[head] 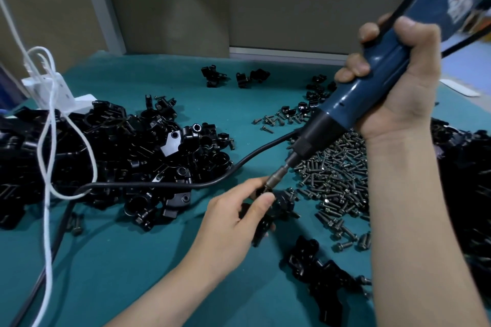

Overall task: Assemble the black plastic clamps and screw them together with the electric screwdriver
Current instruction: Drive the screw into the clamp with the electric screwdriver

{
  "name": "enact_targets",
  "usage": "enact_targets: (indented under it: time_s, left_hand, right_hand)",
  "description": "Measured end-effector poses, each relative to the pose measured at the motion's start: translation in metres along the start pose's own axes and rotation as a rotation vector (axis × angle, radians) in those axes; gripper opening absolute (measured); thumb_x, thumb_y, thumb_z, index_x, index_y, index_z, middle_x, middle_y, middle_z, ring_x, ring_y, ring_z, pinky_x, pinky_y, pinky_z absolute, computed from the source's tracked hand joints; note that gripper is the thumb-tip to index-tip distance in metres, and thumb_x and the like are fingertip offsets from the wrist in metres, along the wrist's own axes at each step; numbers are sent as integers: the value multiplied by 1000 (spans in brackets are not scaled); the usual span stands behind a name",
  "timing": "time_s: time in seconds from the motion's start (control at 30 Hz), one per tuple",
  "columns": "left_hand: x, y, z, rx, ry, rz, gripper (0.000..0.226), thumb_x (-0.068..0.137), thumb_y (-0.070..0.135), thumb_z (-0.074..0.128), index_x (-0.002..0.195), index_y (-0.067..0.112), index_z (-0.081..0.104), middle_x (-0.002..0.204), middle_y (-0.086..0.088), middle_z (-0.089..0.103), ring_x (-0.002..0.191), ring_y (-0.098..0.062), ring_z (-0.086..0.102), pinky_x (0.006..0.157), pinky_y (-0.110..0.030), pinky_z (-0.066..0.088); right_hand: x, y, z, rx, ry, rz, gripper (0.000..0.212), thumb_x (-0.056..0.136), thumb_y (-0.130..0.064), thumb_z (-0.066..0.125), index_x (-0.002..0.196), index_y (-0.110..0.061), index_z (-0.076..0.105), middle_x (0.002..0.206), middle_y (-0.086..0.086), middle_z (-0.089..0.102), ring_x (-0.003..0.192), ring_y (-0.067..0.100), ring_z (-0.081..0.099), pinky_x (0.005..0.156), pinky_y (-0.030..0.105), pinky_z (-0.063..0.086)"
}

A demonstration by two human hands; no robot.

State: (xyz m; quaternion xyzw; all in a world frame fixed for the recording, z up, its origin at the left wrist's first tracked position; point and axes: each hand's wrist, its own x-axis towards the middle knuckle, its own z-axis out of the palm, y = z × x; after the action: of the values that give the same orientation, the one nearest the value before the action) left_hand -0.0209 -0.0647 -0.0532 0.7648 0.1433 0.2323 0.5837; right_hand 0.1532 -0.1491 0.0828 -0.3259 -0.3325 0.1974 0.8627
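The right hand (396,79) grips the tilted blue electric screwdriver (372,79), its bit meeting the black clamp (281,200) that the left hand (233,220) pinches above the green tabletop (132,260).

1. The black plastic clamps (148,156) are gleaming, glossy and smooth.
2. The screws (337,180) are showing dull grey metal.
3. The electric screwdriver (344,105) is shining with smooth blue plastic.
4. The table cover (132,260) is looking like matt teal cloth.

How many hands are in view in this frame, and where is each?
2. The right hand grips the blue electric screwdriver above the screw pile; the left hand holds a black clamp under its bit.
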Motion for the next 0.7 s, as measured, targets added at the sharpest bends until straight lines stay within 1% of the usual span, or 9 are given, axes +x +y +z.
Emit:
enact_targets:
  time_s: [0.03, 0.07, 0.13, 0.2, 0.33, 0.4, 0.5, 0.6, 0.7]
  left_hand:
    - [0, 1, 1, -92, -25, -49, 25, 85, 53, 54, 107, 46, 64, 75, 3, 66, 62, -17, 67, 57, -39, 57]
    - [0, 0, 1, -150, -40, -79, 29, 80, 54, 55, 108, 49, 62, 81, 6, 67, 67, -17, 69, 60, -37, 58]
    - [1, -2, 2, -156, -54, -109, 34, 78, 56, 54, 111, 54, 59, 90, 18, 67, 80, -7, 64, 76, -26, 55]
    - [1, -3, 3, -207, -58, -156, 35, 76, 59, 56, 111, 53, 61, 86, 21, 64, 82, -5, 57, 85, -27, 50]
    - [-2, 3, 8, -540, -55, -288, 29, 70, 41, 64, 96, 31, 74, 79, 4, 58, 68, -7, 51, 64, -19, 45]
    - [-3, 5, 9, -617, -66, -327, 30, 67, 38, 69, 92, 23, 75, 78, 3, 57, 62, -6, 48, 58, -17, 42]
    - [-2, 4, 6, -500, -86, -296, 30, 70, 51, 77, 89, 28, 73, 80, 2, 59, 71, -11, 47, 61, -20, 39]
    - [0, 3, 3, -464, -113, -280, 24, 68, 44, 74, 85, 27, 70, 86, -5, 61, 79, -18, 46, 64, -23, 38]
    - [1, 2, 4, -477, -128, -259, 34, 58, 46, 79, 87, 29, 72, 87, 0, 65, 74, -9, 51, 64, -18, 39]
  right_hand:
    - [1, 1, -4, 19, 24, 6, 8, 91, -20, 44, 85, -16, 49, 76, -4, 59, 49, 8, 46, 50, 21, 42]
    - [1, 2, -7, 38, 45, 11, 9, 91, -20, 44, 85, -16, 49, 76, -4, 59, 49, 7, 46, 50, 21, 42]
    - [3, 4, -12, 76, 70, 23, 11, 92, -21, 43, 84, -16, 49, 75, -4, 59, 48, 7, 46, 50, 21, 42]
    - [4, 5, -15, 91, 81, 29, 11, 91, -21, 44, 83, -17, 49, 75, -5, 59, 48, 7, 46, 50, 21, 43]
    - [6, 8, -17, 109, 81, 37, 11, 91, -21, 44, 82, -17, 49, 75, -4, 59, 48, 7, 47, 50, 22, 43]
    - [6, 9, -17, 109, 84, 44, 11, 91, -21, 45, 83, -16, 49, 75, -4, 59, 48, 7, 47, 50, 22, 43]
    - [6, 11, -19, 131, 81, 55, 11, 91, -22, 45, 83, -16, 50, 76, -4, 59, 48, 7, 46, 50, 21, 43]
    - [7, 10, -20, 160, 76, 69, 12, 91, -23, 45, 83, -16, 50, 76, -4, 59, 48, 7, 46, 49, 21, 43]
    - [6, 10, -19, 164, 80, 73, 13, 91, -23, 44, 83, -16, 49, 75, -5, 59, 47, 6, 45, 49, 21, 43]
